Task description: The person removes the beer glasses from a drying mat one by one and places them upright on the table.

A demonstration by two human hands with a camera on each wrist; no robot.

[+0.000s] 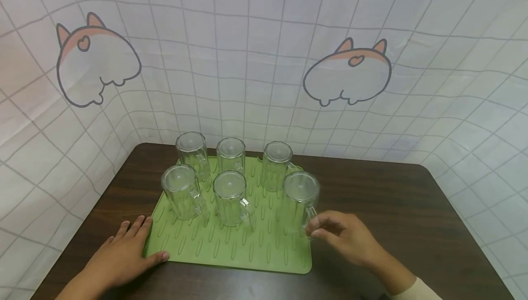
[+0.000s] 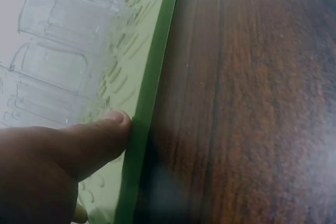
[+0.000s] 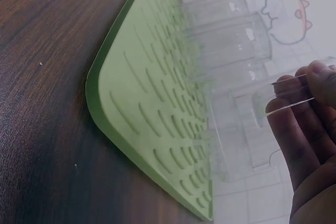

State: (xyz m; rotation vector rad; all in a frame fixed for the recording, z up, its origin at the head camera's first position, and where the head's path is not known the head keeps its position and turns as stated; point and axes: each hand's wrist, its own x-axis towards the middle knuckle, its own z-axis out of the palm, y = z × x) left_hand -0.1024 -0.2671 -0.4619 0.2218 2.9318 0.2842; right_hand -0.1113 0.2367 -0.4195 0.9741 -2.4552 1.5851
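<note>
A green drying mat (image 1: pixel 231 256) with raised ridges lies on the dark wooden table, holding several clear glass mugs upside down in two rows. My right hand (image 1: pixel 350 238) pinches the handle of the front-right glass mug (image 1: pixel 300 192) between thumb and fingers; in the right wrist view the fingers (image 3: pixel 296 137) curl at that handle. My left hand (image 1: pixel 123 254) lies flat by the mat's left side. Its thumb (image 2: pixel 107 129) rests on the mat's front edge. Beside the gripped mug stands the front-middle mug (image 1: pixel 229 199), its handle toward the right.
Farther left in the front row is another mug (image 1: pixel 180 192). Three mugs form the back row, the right one (image 1: pixel 277 165) close behind the gripped mug. A white grid-patterned cloth (image 1: pixel 264 62) hangs behind and along both sides. Dark tabletop (image 1: pixel 383 199) extends right of the mat.
</note>
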